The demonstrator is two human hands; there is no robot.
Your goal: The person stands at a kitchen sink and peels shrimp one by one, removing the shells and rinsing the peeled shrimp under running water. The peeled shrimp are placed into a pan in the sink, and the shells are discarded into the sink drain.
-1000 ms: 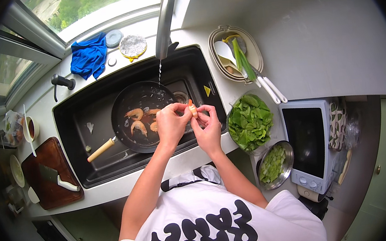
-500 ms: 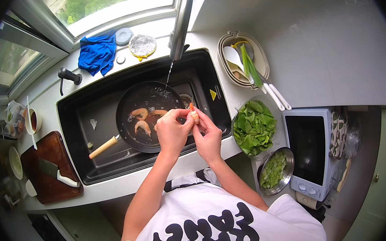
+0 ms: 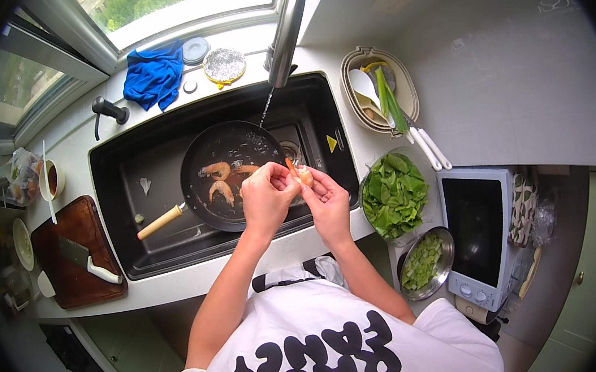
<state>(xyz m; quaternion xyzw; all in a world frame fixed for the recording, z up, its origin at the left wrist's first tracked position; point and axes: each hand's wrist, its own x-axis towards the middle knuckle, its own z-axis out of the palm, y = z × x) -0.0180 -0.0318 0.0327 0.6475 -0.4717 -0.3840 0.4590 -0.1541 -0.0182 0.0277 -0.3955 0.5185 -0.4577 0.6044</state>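
Note:
Over the near right edge of a black frying pan (image 3: 224,141), my hands are close together around an orange-pink shrimp (image 3: 304,176). My right hand (image 3: 331,208) pinches its body between thumb and fingers. My left hand (image 3: 265,200) is closed with its fingertips against the shrimp, partly hiding it. Several more shrimp (image 3: 221,192) lie in water in the pan, one partly behind my left hand. The pan, with a pale wooden handle (image 3: 160,221), sits in the black sink (image 3: 126,240). A thin stream runs into it from the faucet (image 3: 289,31).
Right of the sink are a bowl of leafy greens (image 3: 395,194), a metal bowl of chopped greens (image 3: 422,264), nested tubs with utensils (image 3: 413,108) and a microwave (image 3: 479,232). To the left, a knife (image 3: 88,260) rests on a wooden board (image 3: 69,286). A blue cloth (image 3: 154,78) lies behind.
My fingers have shifted on the shrimp, which is now turned with more of its body and orange end showing. My right hand sits slightly farther right. The view has moved slightly.

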